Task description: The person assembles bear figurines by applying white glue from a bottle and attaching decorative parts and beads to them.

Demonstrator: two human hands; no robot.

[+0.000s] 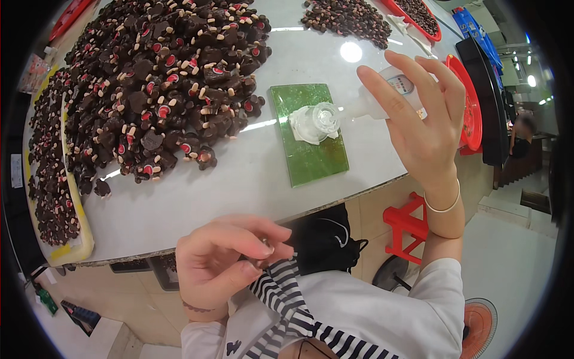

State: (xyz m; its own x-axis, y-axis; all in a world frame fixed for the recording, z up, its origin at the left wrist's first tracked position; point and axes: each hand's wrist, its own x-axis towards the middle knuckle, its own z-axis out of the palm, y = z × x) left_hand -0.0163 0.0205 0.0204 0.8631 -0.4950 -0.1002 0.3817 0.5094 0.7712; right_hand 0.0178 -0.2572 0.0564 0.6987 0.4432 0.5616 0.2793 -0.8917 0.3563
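My right hand (415, 113) is wrapped over a translucent white squeeze bottle (373, 99), fingers apart across its side and thumb hidden. The bottle is tipped, its narrow nozzle pointing left at a small clear round plastic cup (326, 116). This cup rests on a crumpled white patch (304, 127) on a green rectangular board (314, 164). Close to my body, nearer than the table edge, my left hand (218, 257) pinches a small dark piece (261, 256) between thumb and fingers. The piece is mostly covered, so its kind is unclear.
A big heap of dark brown pieces with red and cream parts (173, 90) covers the table's left side, beside a yellow-edged tray (75, 230). Smaller brown pieces (347, 21) lie at the back. Red trays (469, 107) line the right; a red stool (403, 224) stands below.
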